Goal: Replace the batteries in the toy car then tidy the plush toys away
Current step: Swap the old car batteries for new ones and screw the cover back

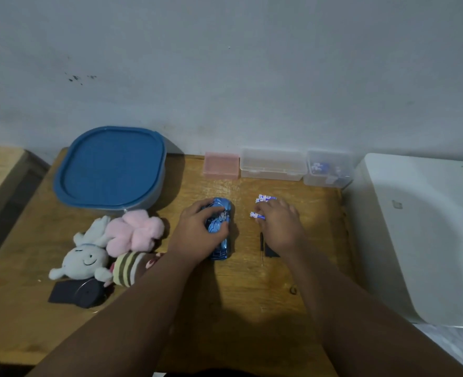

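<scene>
A shiny blue toy car (221, 235) lies on the wooden table (252, 308), and my left hand (200, 231) grips it from the left. My right hand (279, 227) rests over blue-and-white batteries: it pinches one battery (256, 215), and two more batteries (265, 198) lie just beyond its fingertips. A small black screwdriver (261, 247) and a dark cover piece (271, 251) lie beside my right wrist. Three plush toys sit at the left: a white one (84, 258), a pink one (135, 232) and a striped one (129, 268).
A large tub with a blue lid (110, 167) stands at the back left. Along the wall sit a pink box (220, 164), a clear box (272, 164) and a clear box holding batteries (328, 170). A dark cloth item (78, 292) lies before the plush toys. A white appliance (428, 227) borders the right.
</scene>
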